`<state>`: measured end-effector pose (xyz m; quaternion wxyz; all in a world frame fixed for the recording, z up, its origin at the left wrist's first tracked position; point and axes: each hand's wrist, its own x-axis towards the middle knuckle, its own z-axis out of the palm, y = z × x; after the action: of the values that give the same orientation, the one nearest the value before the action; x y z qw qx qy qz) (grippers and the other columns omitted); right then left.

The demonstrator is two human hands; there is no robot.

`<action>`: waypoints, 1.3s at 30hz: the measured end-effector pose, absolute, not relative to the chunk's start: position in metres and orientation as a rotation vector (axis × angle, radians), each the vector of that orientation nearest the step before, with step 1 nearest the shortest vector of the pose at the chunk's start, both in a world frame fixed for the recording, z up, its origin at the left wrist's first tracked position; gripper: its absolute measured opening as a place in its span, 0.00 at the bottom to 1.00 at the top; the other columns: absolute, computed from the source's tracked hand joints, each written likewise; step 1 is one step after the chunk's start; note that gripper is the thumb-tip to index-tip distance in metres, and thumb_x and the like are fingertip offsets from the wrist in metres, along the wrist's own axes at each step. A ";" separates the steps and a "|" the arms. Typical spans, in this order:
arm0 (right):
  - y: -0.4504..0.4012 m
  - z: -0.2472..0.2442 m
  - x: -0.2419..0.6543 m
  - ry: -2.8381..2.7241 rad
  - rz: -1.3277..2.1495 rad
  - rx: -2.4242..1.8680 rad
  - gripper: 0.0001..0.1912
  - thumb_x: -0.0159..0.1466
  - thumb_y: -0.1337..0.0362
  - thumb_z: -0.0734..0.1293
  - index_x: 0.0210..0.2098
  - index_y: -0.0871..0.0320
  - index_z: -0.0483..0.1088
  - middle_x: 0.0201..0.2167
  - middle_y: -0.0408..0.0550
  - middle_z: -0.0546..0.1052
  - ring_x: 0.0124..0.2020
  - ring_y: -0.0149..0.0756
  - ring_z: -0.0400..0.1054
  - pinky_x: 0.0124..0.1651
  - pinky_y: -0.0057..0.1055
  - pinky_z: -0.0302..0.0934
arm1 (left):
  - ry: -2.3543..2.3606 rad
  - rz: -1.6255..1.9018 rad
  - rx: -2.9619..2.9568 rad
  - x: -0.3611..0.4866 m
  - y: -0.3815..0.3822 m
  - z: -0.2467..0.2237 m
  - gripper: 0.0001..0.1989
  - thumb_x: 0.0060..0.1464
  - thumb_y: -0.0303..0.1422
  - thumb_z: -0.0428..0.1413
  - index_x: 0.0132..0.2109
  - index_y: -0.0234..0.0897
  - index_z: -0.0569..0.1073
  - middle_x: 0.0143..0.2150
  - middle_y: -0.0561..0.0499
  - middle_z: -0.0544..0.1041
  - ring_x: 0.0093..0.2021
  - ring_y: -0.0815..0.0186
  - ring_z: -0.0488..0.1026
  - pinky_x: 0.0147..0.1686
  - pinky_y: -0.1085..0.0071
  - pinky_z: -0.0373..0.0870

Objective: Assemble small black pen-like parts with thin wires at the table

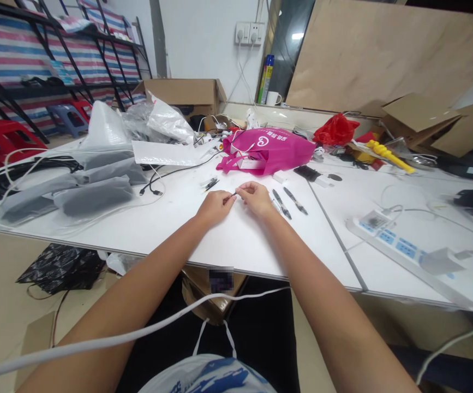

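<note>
Both hands meet over the white table (236,240). My left hand (215,207) is closed on a small thin dark piece (233,195), whose right end reaches the fingertips of my right hand (255,198). Those right fingers are pinched together at that end. Just right of my right hand lie two dark pen-like tools (282,204) side by side, with a thin light item beside them. Small slim parts (210,184) rest behind my left hand. Beyond the hands is a pink bag (271,150) with white print.
Grey plastic packages (91,199) and black cable coils (35,166) lie at the left. A white power strip (403,251) is at the right. A white cable (138,334) crosses above my forearms. Cardboard boxes (183,91) and a red bag (335,130) stand behind.
</note>
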<state>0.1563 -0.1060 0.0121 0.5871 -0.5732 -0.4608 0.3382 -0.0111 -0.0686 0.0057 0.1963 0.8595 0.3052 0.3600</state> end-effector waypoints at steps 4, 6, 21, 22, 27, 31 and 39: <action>-0.107 0.007 0.154 -1.128 0.825 -1.297 0.15 0.53 0.57 0.77 0.37 0.55 0.73 0.26 0.41 0.80 0.25 0.29 0.68 0.26 0.24 0.60 | 0.872 0.941 2.425 -0.011 -0.070 0.007 0.20 0.66 0.35 0.52 0.24 0.37 0.68 0.24 0.52 0.70 0.27 0.67 0.63 0.33 0.65 0.57; -0.107 0.006 0.153 -1.131 0.849 -1.279 0.16 0.53 0.56 0.77 0.37 0.54 0.73 0.25 0.41 0.80 0.25 0.29 0.69 0.26 0.24 0.60 | 0.871 0.918 2.410 -0.012 -0.070 0.007 0.20 0.66 0.35 0.52 0.25 0.36 0.69 0.24 0.52 0.70 0.27 0.68 0.63 0.33 0.65 0.57; -0.110 0.012 0.151 -1.119 -0.014 -1.393 0.08 0.66 0.58 0.68 0.42 0.54 0.72 0.38 0.48 0.82 0.39 0.40 0.76 0.49 0.41 0.68 | 0.357 0.640 1.187 0.038 -0.113 0.004 0.31 0.52 0.43 0.72 0.57 0.29 0.76 0.59 0.32 0.79 0.62 0.49 0.75 0.68 0.51 0.65; -0.111 0.011 0.146 -1.190 -0.068 -1.388 0.08 0.67 0.58 0.68 0.42 0.54 0.73 0.38 0.48 0.82 0.38 0.41 0.75 0.49 0.41 0.68 | 0.370 0.647 1.203 0.037 -0.113 0.004 0.33 0.52 0.42 0.72 0.60 0.30 0.75 0.60 0.32 0.78 0.64 0.48 0.74 0.68 0.50 0.65; -0.112 0.010 0.130 -1.373 -0.250 -1.338 0.07 0.70 0.58 0.65 0.43 0.53 0.73 0.36 0.48 0.81 0.36 0.40 0.74 0.45 0.39 0.69 | 0.516 0.695 1.300 0.024 -0.117 0.006 0.41 0.49 0.39 0.74 0.66 0.33 0.72 0.54 0.34 0.80 0.60 0.46 0.76 0.61 0.47 0.73; -0.114 0.010 0.132 -1.413 -0.284 -1.317 0.08 0.72 0.57 0.65 0.45 0.53 0.73 0.36 0.49 0.81 0.36 0.40 0.73 0.43 0.38 0.69 | 0.568 0.664 1.318 0.020 -0.123 0.011 0.38 0.49 0.39 0.74 0.64 0.30 0.73 0.50 0.35 0.81 0.55 0.47 0.78 0.53 0.49 0.78; -0.114 0.006 0.133 -1.428 -0.360 -1.298 0.11 0.74 0.56 0.63 0.44 0.53 0.74 0.37 0.51 0.81 0.36 0.40 0.72 0.44 0.39 0.69 | 0.576 0.721 1.524 0.021 -0.121 0.012 0.27 0.50 0.40 0.72 0.53 0.29 0.78 0.42 0.39 0.82 0.55 0.47 0.78 0.55 0.50 0.77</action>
<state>0.1333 -0.1137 0.0055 0.5556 -0.5498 -0.6048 -0.1523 0.0206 -0.1213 0.0119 0.6288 0.6651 0.2512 0.3148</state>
